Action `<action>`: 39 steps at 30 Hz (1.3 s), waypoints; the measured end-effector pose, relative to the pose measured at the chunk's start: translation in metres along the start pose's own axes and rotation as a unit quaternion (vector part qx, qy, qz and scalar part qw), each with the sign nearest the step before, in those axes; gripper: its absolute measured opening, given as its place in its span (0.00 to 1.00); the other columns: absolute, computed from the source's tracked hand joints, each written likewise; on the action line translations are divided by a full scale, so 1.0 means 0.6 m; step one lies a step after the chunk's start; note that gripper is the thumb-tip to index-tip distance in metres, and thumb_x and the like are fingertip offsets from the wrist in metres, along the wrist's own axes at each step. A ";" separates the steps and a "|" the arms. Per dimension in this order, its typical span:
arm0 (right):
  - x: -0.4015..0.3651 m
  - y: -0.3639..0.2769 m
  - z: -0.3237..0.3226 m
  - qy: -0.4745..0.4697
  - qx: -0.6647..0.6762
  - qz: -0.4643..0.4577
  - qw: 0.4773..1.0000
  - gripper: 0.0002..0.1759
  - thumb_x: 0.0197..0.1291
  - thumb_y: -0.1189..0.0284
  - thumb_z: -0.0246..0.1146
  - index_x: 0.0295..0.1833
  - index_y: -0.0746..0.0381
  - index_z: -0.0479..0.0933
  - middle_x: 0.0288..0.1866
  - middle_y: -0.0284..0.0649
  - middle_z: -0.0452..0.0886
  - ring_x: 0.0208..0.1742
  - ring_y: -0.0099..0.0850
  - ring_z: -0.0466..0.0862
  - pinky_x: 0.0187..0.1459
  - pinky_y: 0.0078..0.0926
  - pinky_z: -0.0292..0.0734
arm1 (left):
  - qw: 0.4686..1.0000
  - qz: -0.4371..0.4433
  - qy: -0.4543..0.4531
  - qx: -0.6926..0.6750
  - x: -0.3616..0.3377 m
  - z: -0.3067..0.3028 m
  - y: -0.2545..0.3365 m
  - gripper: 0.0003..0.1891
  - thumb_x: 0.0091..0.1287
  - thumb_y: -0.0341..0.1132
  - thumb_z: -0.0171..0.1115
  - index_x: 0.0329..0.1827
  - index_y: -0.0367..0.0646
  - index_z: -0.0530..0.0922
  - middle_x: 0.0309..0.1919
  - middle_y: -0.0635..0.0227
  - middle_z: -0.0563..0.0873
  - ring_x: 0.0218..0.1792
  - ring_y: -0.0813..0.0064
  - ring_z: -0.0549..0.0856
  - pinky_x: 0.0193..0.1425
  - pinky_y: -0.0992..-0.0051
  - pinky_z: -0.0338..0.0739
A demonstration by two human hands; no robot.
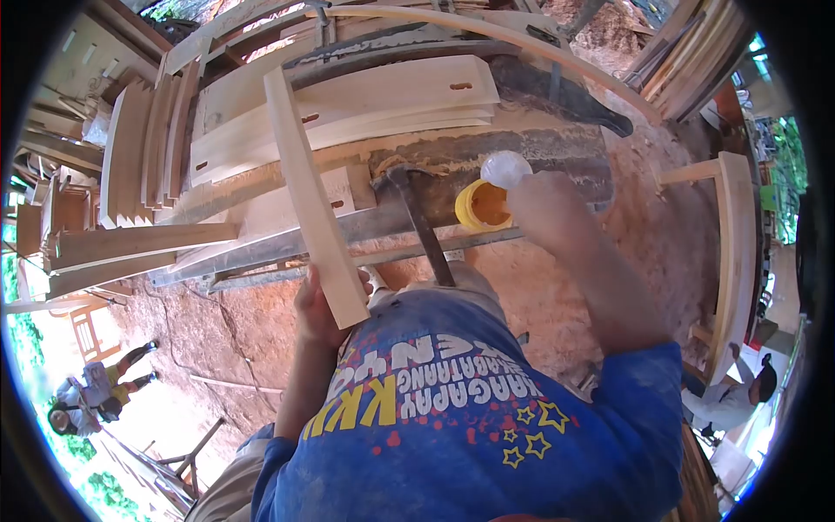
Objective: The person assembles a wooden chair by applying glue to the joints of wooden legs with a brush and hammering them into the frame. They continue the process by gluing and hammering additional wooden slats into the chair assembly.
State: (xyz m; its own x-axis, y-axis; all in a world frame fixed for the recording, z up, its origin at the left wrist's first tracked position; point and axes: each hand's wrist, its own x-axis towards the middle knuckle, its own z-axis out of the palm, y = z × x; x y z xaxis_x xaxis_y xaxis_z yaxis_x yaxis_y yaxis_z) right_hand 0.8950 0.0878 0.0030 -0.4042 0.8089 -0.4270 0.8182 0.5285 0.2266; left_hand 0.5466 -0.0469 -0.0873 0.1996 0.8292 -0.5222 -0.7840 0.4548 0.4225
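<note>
My left hand (319, 309) is closed around the near end of a long pale wooden board (304, 187), which slants up and away over the bench. Above the bench's near edge, my right hand (546, 207) is curled shut beside an open yellow plastic tub (470, 209). The tub is tilted with its mouth showing, and a whitish, translucent rounded thing (506, 168) sits right behind it. I cannot tell what the right fingers grip. Between the two hands a hammer (417, 213) lies over the bench edge, its handle toward my body.
Stacked slotted planks (391, 91) lie on the dusty bench (557, 161). More boards (139, 157) stand at the left. A wooden frame (731, 226) is at the right. One person (96, 396) is far left, another (731, 396) at the right edge.
</note>
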 end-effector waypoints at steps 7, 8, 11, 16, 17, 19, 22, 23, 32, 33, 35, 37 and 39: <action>-0.002 -0.013 0.008 -0.006 -0.050 -0.004 0.999 0.07 0.57 0.72 0.67 0.36 0.59 0.90 0.35 0.40 0.91 0.41 0.37 0.93 0.39 0.38 0.86 | 0.998 0.018 -0.060 0.013 0.011 -0.013 0.000 0.36 0.77 0.66 0.49 0.62 0.37 0.76 0.44 0.50 0.86 0.43 0.57 0.89 0.42 0.63 0.88; 0.005 -0.010 0.013 0.005 -0.061 -0.001 0.998 0.08 0.57 0.72 0.66 0.36 0.59 0.90 0.34 0.41 0.91 0.40 0.38 0.93 0.38 0.38 0.86 | 0.998 0.016 -0.056 0.008 0.010 -0.013 0.001 0.35 0.77 0.66 0.50 0.62 0.37 0.77 0.44 0.50 0.86 0.43 0.56 0.90 0.42 0.63 0.88; 0.024 -0.007 0.024 0.019 -0.073 0.022 0.997 0.09 0.59 0.72 0.65 0.38 0.59 0.91 0.35 0.42 0.91 0.39 0.39 0.93 0.38 0.38 0.86 | 0.999 0.013 -0.053 -0.005 0.006 -0.013 0.005 0.35 0.77 0.65 0.51 0.61 0.37 0.77 0.44 0.51 0.86 0.43 0.56 0.90 0.43 0.63 0.88; 0.050 -0.011 0.033 0.055 -0.041 0.104 0.992 0.09 0.62 0.73 0.65 0.41 0.58 0.90 0.40 0.42 0.92 0.44 0.38 0.93 0.42 0.39 0.87 | 0.997 0.018 -0.073 -0.023 0.003 -0.021 0.010 0.34 0.77 0.64 0.52 0.62 0.38 0.77 0.44 0.50 0.87 0.42 0.57 0.90 0.45 0.63 0.89; 0.050 -0.007 0.034 0.038 -0.033 0.101 0.994 0.09 0.62 0.73 0.65 0.42 0.59 0.90 0.41 0.42 0.92 0.44 0.39 0.93 0.42 0.39 0.87 | 0.997 0.022 -0.076 -0.020 0.003 -0.022 0.010 0.34 0.77 0.64 0.53 0.62 0.38 0.77 0.44 0.50 0.87 0.42 0.57 0.91 0.45 0.63 0.89; 0.047 -0.003 0.017 0.004 -0.015 0.094 0.995 0.09 0.62 0.73 0.65 0.42 0.59 0.90 0.42 0.43 0.92 0.45 0.39 0.92 0.44 0.40 0.87 | 0.996 0.032 -0.081 -0.014 0.002 -0.023 0.011 0.34 0.77 0.65 0.53 0.62 0.39 0.77 0.43 0.51 0.88 0.42 0.57 0.91 0.46 0.63 0.89; 0.030 -0.011 0.003 0.025 -0.042 0.081 0.995 0.11 0.63 0.72 0.62 0.42 0.59 0.91 0.41 0.45 0.92 0.44 0.41 0.93 0.42 0.38 0.87 | 0.997 0.039 -0.069 -0.018 0.002 -0.022 0.011 0.36 0.77 0.65 0.53 0.68 0.37 0.74 0.42 0.51 0.88 0.41 0.58 0.92 0.43 0.64 0.89; 0.030 -0.008 0.004 0.024 -0.044 0.084 0.995 0.11 0.63 0.72 0.62 0.43 0.59 0.91 0.42 0.45 0.92 0.44 0.42 0.92 0.42 0.39 0.87 | 0.996 0.039 -0.074 -0.028 0.002 -0.017 0.012 0.38 0.77 0.65 0.53 0.70 0.36 0.72 0.42 0.50 0.88 0.40 0.58 0.92 0.42 0.65 0.89; -0.027 0.044 -0.043 0.047 0.063 0.194 0.978 0.13 0.66 0.71 0.59 0.45 0.63 0.88 0.47 0.48 0.90 0.50 0.45 0.91 0.48 0.47 0.85 | 0.990 0.038 -0.127 -0.058 0.008 0.016 0.020 0.43 0.77 0.65 0.52 0.75 0.31 0.65 0.42 0.46 0.88 0.40 0.55 0.92 0.41 0.62 0.91; -0.044 0.050 -0.048 0.053 0.071 0.189 0.978 0.13 0.66 0.71 0.59 0.45 0.62 0.88 0.47 0.47 0.90 0.50 0.45 0.90 0.49 0.47 0.85 | 0.989 0.037 -0.128 -0.060 0.011 0.015 0.019 0.43 0.77 0.65 0.52 0.74 0.30 0.66 0.42 0.46 0.88 0.40 0.54 0.92 0.41 0.62 0.91; -0.079 0.058 -0.059 0.076 0.096 0.198 0.973 0.13 0.67 0.71 0.58 0.45 0.60 0.88 0.49 0.46 0.89 0.51 0.45 0.89 0.50 0.47 0.84 | 0.988 0.038 -0.138 -0.059 0.015 0.016 0.020 0.42 0.77 0.65 0.52 0.73 0.30 0.66 0.43 0.45 0.87 0.40 0.53 0.92 0.42 0.62 0.91; -0.118 0.059 -0.070 0.108 0.130 0.224 0.960 0.12 0.67 0.70 0.58 0.45 0.58 0.88 0.50 0.45 0.89 0.52 0.45 0.88 0.51 0.45 0.82 | 0.985 0.043 -0.158 -0.053 0.021 0.019 0.022 0.41 0.77 0.65 0.52 0.72 0.31 0.67 0.44 0.44 0.87 0.41 0.52 0.92 0.42 0.62 0.91; -0.162 0.058 -0.078 0.113 0.179 0.269 0.940 0.12 0.66 0.70 0.62 0.49 0.54 0.89 0.48 0.43 0.89 0.50 0.46 0.88 0.51 0.44 0.81 | 0.985 0.043 -0.163 -0.044 0.022 0.026 0.026 0.40 0.78 0.64 0.52 0.72 0.31 0.67 0.44 0.44 0.87 0.41 0.52 0.92 0.42 0.61 0.91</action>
State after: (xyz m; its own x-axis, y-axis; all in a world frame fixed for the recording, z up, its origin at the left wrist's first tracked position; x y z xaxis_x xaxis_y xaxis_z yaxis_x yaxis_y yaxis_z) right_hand 0.9439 0.0397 0.0934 0.0630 0.9897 -0.1283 0.9978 -0.0595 0.0305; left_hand 0.5464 -0.0239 -0.0758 0.2973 0.9301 -0.2155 -0.8509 0.3605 0.3821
